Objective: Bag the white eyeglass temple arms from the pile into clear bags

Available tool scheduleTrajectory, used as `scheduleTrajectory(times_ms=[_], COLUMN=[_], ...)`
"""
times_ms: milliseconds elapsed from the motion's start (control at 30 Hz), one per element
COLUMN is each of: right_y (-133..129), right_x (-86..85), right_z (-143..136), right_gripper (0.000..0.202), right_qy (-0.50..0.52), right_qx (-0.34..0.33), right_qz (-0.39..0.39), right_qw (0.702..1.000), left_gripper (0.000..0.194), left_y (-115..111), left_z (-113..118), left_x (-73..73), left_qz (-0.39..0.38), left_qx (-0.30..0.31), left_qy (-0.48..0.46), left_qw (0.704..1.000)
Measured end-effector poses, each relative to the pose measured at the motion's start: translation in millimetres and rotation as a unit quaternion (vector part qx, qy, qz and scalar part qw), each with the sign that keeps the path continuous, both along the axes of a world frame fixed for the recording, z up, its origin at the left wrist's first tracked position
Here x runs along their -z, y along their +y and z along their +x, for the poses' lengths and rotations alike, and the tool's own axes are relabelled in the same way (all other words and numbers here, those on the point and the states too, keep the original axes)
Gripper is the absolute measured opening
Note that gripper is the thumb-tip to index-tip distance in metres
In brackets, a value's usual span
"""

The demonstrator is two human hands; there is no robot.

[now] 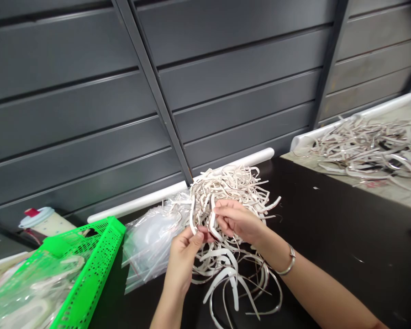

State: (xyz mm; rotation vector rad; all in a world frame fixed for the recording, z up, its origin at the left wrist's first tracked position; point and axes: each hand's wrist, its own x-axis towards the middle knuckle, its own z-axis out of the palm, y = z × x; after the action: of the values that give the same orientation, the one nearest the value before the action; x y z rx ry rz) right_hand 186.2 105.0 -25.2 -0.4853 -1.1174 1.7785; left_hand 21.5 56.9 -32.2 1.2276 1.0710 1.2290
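My left hand (187, 246) pinches a curved white strip (192, 215) near its lower end, thumb on top. My right hand (238, 220), a silver bangle on its wrist, has its fingers closed on another bent white strip (212, 218) just to the right. That second strip's lower end comes close to my left fingertips; whether they touch it I cannot tell. Both hands are over a tangled pile of white and shiny brownish strips (231, 183). Several looser curved strips (228, 274) spread toward me on the black tabletop.
Clear zip bags (154, 242) lie left of the pile. A green perforated basket (89, 278) with bagged white pieces stands farther left, a cup with a pale blue lid (46, 219) behind it. Another strip heap (380, 146) is at right. White rolls (137, 201) line the grey panel wall (239, 87).
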Motion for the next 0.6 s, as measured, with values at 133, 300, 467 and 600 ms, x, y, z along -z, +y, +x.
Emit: scheduleTrajectory(times_ms=[133,300,467,600], right_y=[0,0,1,-5], right_x=[5.8,8.4,4.4,-6.4], right_z=[-5,-10,3,19], right_gripper=[0.023,0.025,0.023,0.018], right_qy=[0.002,-0.018,-0.074,-0.130], right_qx=[-0.035,-0.031,0.016,0.010], right_qz=[0.007,0.017,0.053,0.141], right_qw=[0.999,0.999,0.996,0.981], left_gripper=[0.035,0.029,0.030,0.033], left_y=[-1,-5,-4,-2], left_z=[2,4,3,0], left_x=[-1.4,-6.4,-8.9,-9.2], left_qz=[-0.041,-0.052,-0.047,-0.050], left_qx=[0.014,0.060,0.010,0.004], left_qy=[-0.055,-0.079,-0.073,-0.066], left_qw=[0.998,0.994,0.996,0.997])
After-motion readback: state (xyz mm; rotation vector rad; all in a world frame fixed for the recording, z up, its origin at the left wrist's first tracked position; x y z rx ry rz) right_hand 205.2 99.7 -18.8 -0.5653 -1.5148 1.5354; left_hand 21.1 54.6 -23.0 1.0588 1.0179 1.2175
